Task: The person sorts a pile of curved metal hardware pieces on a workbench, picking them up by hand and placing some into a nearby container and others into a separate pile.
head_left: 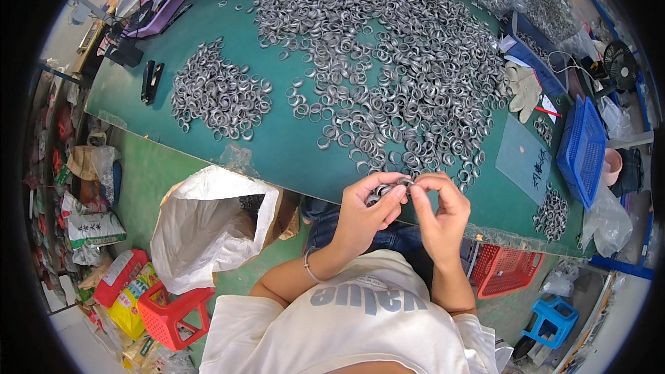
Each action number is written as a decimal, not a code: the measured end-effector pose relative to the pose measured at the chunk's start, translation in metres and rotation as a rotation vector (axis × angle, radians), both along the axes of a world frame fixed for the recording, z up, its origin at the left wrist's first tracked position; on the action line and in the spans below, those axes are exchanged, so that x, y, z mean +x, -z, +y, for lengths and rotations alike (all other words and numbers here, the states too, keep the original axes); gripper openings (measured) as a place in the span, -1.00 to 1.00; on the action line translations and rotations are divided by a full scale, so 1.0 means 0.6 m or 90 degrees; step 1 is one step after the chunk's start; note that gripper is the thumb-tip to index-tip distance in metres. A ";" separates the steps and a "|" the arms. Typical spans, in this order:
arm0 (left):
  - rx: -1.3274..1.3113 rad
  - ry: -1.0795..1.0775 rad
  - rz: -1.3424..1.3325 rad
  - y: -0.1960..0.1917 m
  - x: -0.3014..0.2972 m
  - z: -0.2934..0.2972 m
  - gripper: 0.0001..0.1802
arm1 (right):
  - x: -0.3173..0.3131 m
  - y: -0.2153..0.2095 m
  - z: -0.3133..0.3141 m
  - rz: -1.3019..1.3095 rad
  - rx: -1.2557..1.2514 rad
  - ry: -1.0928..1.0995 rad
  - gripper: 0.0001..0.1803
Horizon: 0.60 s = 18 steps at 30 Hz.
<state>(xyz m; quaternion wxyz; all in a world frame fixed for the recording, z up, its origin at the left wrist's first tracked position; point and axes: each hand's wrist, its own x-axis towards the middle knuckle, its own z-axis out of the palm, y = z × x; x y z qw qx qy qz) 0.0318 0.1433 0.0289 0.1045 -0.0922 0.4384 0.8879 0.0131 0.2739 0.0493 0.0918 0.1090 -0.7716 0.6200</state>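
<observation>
Both my hands meet at the near edge of the green table [277, 145]. Several grey metal rings [377, 195] are gathered in my left hand [370, 208], its fingers curled round them. My right hand [439, 209] pinches a metal ring [406, 182] between thumb and fingers, right against the left fingertips. Just beyond them spreads a large heap of the same rings [415, 76]. A smaller pile of rings [218, 90] lies apart on the left of the table.
An open white sack [201, 228] with rings inside stands below the table's left edge. At the right are a blue basket [580, 152], a glove [523, 88] and a small fan [618, 64]. A black stapler-like tool [152, 82] lies far left. Red stool [173, 317] at lower left.
</observation>
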 end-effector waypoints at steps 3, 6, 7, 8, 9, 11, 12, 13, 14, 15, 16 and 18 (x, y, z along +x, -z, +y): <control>0.005 -0.006 0.016 -0.004 0.003 -0.001 -0.75 | -0.001 0.016 0.011 -0.230 -0.286 -0.058 -0.93; 0.014 -0.002 0.031 -0.003 0.003 0.000 -0.73 | -0.006 0.027 0.021 -0.360 -0.504 -0.144 -0.90; 0.015 0.000 0.034 -0.001 0.003 0.000 -0.72 | -0.006 0.028 0.020 -0.389 -0.550 -0.154 -0.90; 0.010 0.001 0.035 -0.001 0.003 0.001 -0.71 | -0.005 0.029 0.018 -0.417 -0.596 -0.163 -0.90; 0.006 0.002 0.037 -0.001 0.003 0.001 -0.70 | -0.004 0.028 0.016 -0.414 -0.588 -0.150 -0.91; 0.012 0.012 0.035 -0.001 0.002 -0.001 -0.69 | 0.001 0.025 0.012 -0.406 -0.572 -0.123 -0.93; 0.023 0.023 0.032 -0.001 0.000 -0.005 -0.67 | 0.003 0.021 0.009 -0.250 -0.367 -0.072 -0.95; 0.033 0.031 0.027 -0.002 -0.001 -0.007 -0.66 | 0.006 0.015 0.006 -0.097 -0.162 -0.023 -0.96; 0.048 0.033 0.034 -0.002 0.000 -0.008 -0.65 | 0.007 0.009 0.004 0.057 0.042 0.026 -0.97; 0.064 0.035 0.041 -0.002 0.000 -0.007 -0.63 | 0.003 0.006 0.005 0.217 0.177 0.057 -0.91; 0.081 0.038 0.048 -0.002 0.000 -0.007 -0.62 | 0.003 0.008 0.007 0.268 0.199 0.049 -0.88; 0.126 0.057 0.041 0.000 0.001 -0.005 -0.59 | 0.003 0.014 0.011 0.370 0.244 0.033 -0.83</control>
